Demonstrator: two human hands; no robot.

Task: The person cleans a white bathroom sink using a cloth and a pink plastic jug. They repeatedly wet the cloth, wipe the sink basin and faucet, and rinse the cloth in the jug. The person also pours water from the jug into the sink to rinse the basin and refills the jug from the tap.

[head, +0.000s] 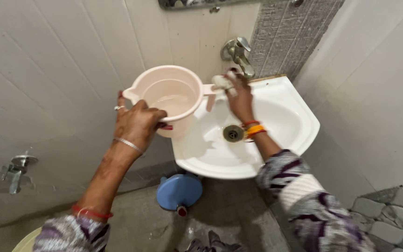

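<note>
1. Pale pink plastic jug [172, 95] sits tilted beside the left edge of the white corner washbasin [285, 140], its open mouth facing the camera and a little water showing inside.
2. Left hand [137, 122] grips the jug's near rim, fingers [155, 114] curled over the lip and thumb underneath; a ring and a silver bangle show on this hand.
3. Jug's spout points away from those fingers to the left, and its handle [209, 93] sticks out on the far side, toward the basin.
4. Right hand [239, 98] reaches over the basin, fingers [227, 79] closed around a small whitish lump [221, 82], perhaps soap or a cloth; I cannot tell which.
5. Metal tap [237, 53] juts from the wall just above and beyond those fingers.
6. Drain [232, 133] lies below the right wrist, which wears orange and red bangles.
7. Blue round object [179, 191] rests on the floor beneath the basin, well below both hands.
</note>
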